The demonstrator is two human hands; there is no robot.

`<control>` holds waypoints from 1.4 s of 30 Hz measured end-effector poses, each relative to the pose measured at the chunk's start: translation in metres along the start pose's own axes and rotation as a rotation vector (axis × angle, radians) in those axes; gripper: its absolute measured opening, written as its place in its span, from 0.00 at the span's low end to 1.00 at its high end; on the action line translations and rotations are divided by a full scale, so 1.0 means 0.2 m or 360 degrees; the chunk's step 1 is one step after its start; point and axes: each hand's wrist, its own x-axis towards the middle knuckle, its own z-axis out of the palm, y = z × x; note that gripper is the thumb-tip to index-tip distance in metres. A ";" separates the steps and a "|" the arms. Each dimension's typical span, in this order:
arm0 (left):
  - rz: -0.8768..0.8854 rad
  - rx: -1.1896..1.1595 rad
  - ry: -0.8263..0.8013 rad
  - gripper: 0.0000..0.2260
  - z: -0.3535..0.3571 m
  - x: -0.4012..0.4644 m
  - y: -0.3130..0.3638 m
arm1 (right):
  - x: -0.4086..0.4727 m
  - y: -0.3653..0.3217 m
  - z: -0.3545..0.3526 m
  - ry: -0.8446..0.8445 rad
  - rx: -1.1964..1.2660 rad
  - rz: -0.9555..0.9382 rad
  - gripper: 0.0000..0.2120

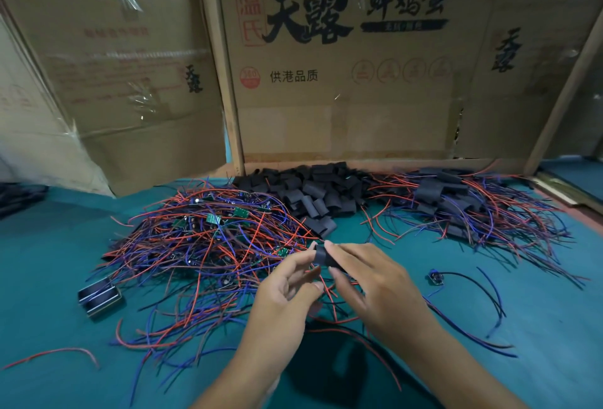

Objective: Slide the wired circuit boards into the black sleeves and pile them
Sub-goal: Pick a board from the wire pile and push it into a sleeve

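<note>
**Hands meet over one sleeve, its mouth turned to the left**

Right hand (368, 278) pinches a black sleeve (326, 258) between thumb and forefinger, holding it above the table (49, 310) with its long axis running roughly left to right. Left hand (287, 284) is just beside the sleeve's left end, fingers curled; red wires trail below it, so it likely grips a wired board, though I cannot see the board itself. The feed, I judge, must go rightward along that axis.

No bins here, only heaps: bare boards with wires (202, 245) nearer the left hand, empty sleeves (313, 193) at the back, and the finished pile (456, 203) on the right hand's side.
</note>
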 end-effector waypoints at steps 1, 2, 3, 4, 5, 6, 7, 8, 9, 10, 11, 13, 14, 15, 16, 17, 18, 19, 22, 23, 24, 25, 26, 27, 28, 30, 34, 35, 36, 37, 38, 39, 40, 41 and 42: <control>-0.0011 -0.0023 0.0000 0.16 0.00 0.00 0.00 | 0.00 0.00 0.00 -0.0007 0.0006 -0.0001 0.18; -0.0019 -0.0038 0.0009 0.16 0.01 0.00 -0.01 | 0.00 0.00 0.00 -0.0014 0.0009 -0.0002 0.18; -0.0020 -0.0051 0.0028 0.16 0.01 0.00 -0.01 | 0.00 0.00 0.00 -0.0018 0.0012 -0.0003 0.18; -0.0011 -0.0062 0.0046 0.17 0.01 0.00 -0.01 | 0.00 0.00 0.00 -0.0020 0.0012 -0.0004 0.18; 0.0011 -0.0060 0.0053 0.17 0.01 0.00 -0.01 | 0.00 0.00 0.00 -0.0023 0.0010 -0.0004 0.18; 0.0040 -0.0046 0.0049 0.17 0.01 0.00 -0.01 | 0.00 -0.01 0.00 -0.0028 0.0006 -0.0004 0.18; 0.0069 -0.0020 0.0042 0.17 0.01 0.00 -0.01 | 0.00 0.00 0.00 -0.0037 0.0001 0.0000 0.18; 0.0093 0.0009 0.0036 0.17 0.01 0.00 -0.01 | 0.00 -0.01 0.00 -0.0046 -0.0005 0.0011 0.18; 0.0113 0.0048 0.0024 0.18 0.01 0.00 -0.01 | 0.00 -0.01 0.00 -0.0050 -0.0016 0.0028 0.18; 0.0133 0.0097 0.0004 0.18 0.02 0.00 -0.01 | 0.00 -0.01 0.00 -0.0042 -0.0032 0.0047 0.18; 0.0157 0.0154 -0.0012 0.18 0.02 -0.01 -0.01 | 0.00 -0.01 -0.01 -0.0026 -0.0050 0.0062 0.17; 0.0260 0.0283 -0.0009 0.19 0.02 -0.02 -0.01 | 0.01 0.00 -0.02 -0.0014 -0.0085 0.0067 0.14; 0.0371 0.0393 0.0017 0.19 0.01 -0.02 -0.01 | 0.02 0.01 -0.03 -0.0027 -0.0106 0.0077 0.12; 0.0510 0.0535 0.0055 0.19 0.01 -0.03 -0.01 | 0.02 0.04 -0.04 -0.0041 -0.0130 0.0099 0.12; 0.0661 0.0680 0.0102 0.19 -0.01 -0.03 0.00 | 0.04 0.07 -0.05 -0.0056 -0.0162 0.0131 0.12; 0.0804 0.0807 0.0147 0.19 -0.03 -0.03 0.00 | 0.06 0.12 -0.07 -0.0073 -0.0208 0.0163 0.11; 0.0922 0.0926 0.0187 0.18 -0.05 -0.02 -0.01 | 0.09 0.19 -0.08 -0.0097 -0.0273 0.0192 0.10; 0.1029 0.1059 0.0234 0.17 -0.06 -0.01 -0.01 | 0.12 0.27 -0.09 -0.0138 -0.0351 0.0220 0.09; 0.1402 0.1514 0.0338 0.13 -0.10 0.04 -0.03 | 0.26 0.55 -0.13 -0.0335 -0.0615 0.0315 0.11; 0.1504 0.1608 0.0349 0.13 -0.11 0.06 -0.04 | 0.31 0.65 -0.15 -0.0391 -0.0695 0.0350 0.13; 0.1570 0.1678 0.0366 0.12 -0.13 0.09 -0.04 | 0.36 0.75 -0.18 -0.0441 -0.0775 0.0387 0.14; 0.1599 0.1734 0.0394 0.11 -0.15 0.11 -0.04 | 0.41 0.83 -0.21 -0.0491 -0.0873 0.0426 0.15; 0.1588 0.1783 0.0437 0.11 -0.17 0.14 -0.05 | 0.44 0.91 -0.24 -0.0529 -0.1004 0.0467 0.16; 0.1549 0.1825 0.0489 0.10 -0.20 0.16 -0.05 | 0.48 0.97 -0.27 -0.0553 -0.1170 0.0523 0.17; 0.1502 0.1860 0.0535 0.10 -0.22 0.18 -0.05 | 0.50 1.01 -0.30 -0.0550 -0.1336 0.0613 0.20; 0.1403 0.1917 0.0573 0.09 -0.24 0.20 -0.08 | 0.54 1.01 -0.28 -0.0503 -0.1402 0.0870 0.25; 0.1235 0.1941 0.0556 0.09 -0.25 0.23 -0.12 | 0.58 0.73 0.02 -0.0782 -0.0455 0.0785 0.14; 0.1201 0.1932 0.0567 0.09 -0.26 0.24 -0.13 | 0.56 0.64 0.12 -0.0934 -0.0346 0.0696 0.14; 0.1173 0.1925 0.0573 0.09 -0.26 0.24 -0.13 | 0.55 0.57 0.20 -0.1064 -0.0303 0.0655 0.16; 0.1153 0.1921 0.0573 0.09 -0.27 0.24 -0.14 | 0.55 0.51 0.26 -0.1153 -0.0298 0.0649 0.19; 0.1141 0.1918 0.0573 0.09 -0.27 0.24 -0.15 | 0.54 0.47 0.32 -0.1190 -0.0302 0.0656 0.22; 0.1138 0.1916 0.0575 0.08 -0.28 0.24 -0.15 | 0.54 0.44 0.36 -0.1179 -0.0305 0.0675 0.24; 0.1140 0.1912 0.0581 0.08 -0.28 0.24 -0.15 | 0.54 0.41 0.40 -0.1146 -0.0319 0.0696 0.24; 0.1146 0.1907 0.0588 0.08 -0.28 0.25 -0.14 | 0.54 0.39 0.43 -0.1113 -0.0361 0.0697 0.24; 0.1151 0.1901 0.0596 0.07 -0.28 0.25 -0.14 | 0.54 0.37 0.45 -0.1082 -0.0425 0.0687 0.24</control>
